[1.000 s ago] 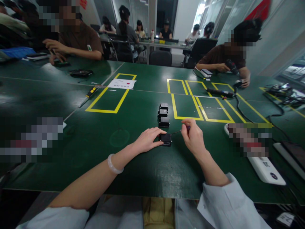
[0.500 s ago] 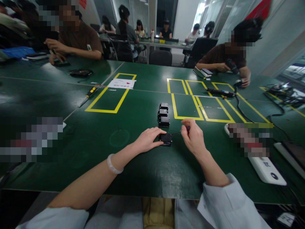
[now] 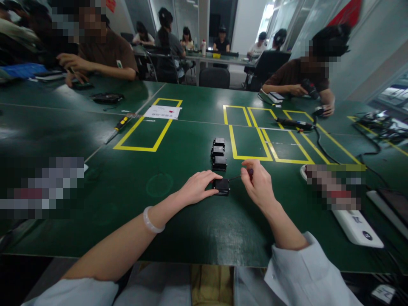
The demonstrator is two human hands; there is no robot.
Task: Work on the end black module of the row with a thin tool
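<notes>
Driver (image 3: 235, 177) and right hand (image 3: 259, 182) shift barely; right hand grips driver, tip at black block (image 3: 222, 185) clasped by left hand (image 3: 201, 185). Block appears unfinished; three similar blocks (image 3: 219, 162) line up beyond left hand, whether finished unclear.

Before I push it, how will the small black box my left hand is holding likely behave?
The black box looks rigid, given its straight edges. Lying flat and squared-off, it probably won't roll. It might slide on the glossy green table if your left hand let go; its weight I can't judge.
</notes>
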